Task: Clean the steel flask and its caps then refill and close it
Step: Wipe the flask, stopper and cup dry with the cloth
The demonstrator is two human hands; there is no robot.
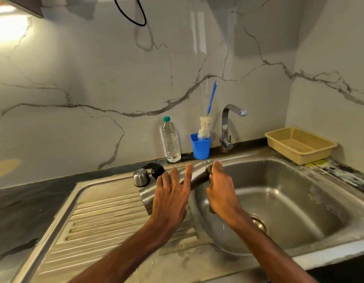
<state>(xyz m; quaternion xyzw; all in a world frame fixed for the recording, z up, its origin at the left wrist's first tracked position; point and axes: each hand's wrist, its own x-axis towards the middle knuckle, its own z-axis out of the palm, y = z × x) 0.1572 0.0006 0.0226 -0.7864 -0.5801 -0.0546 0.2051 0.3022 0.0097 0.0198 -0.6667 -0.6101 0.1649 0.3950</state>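
The flask (198, 172) is lying across the sink's (289, 190) left edge, mouth rightward, the left hand (171, 195) pressing flat-fingered mid-body, the right hand (220, 188) curling round its neck.

One flask (199, 171), two caps (141, 177) (157, 171), two hands (172, 194) (221, 190)

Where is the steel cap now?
Head view: the steel cap stands at the drainboard's back edge, left of the black cap, just behind the flask.

This is a home kitchen. A steel sink (295, 193) with a ribbed drainboard (107, 217) sits in a dark surface (24, 205) below a tap (228, 127) and a marble-patterned wall (95, 78). A bottle brush (206, 123) stands in a blue cup (200, 147).
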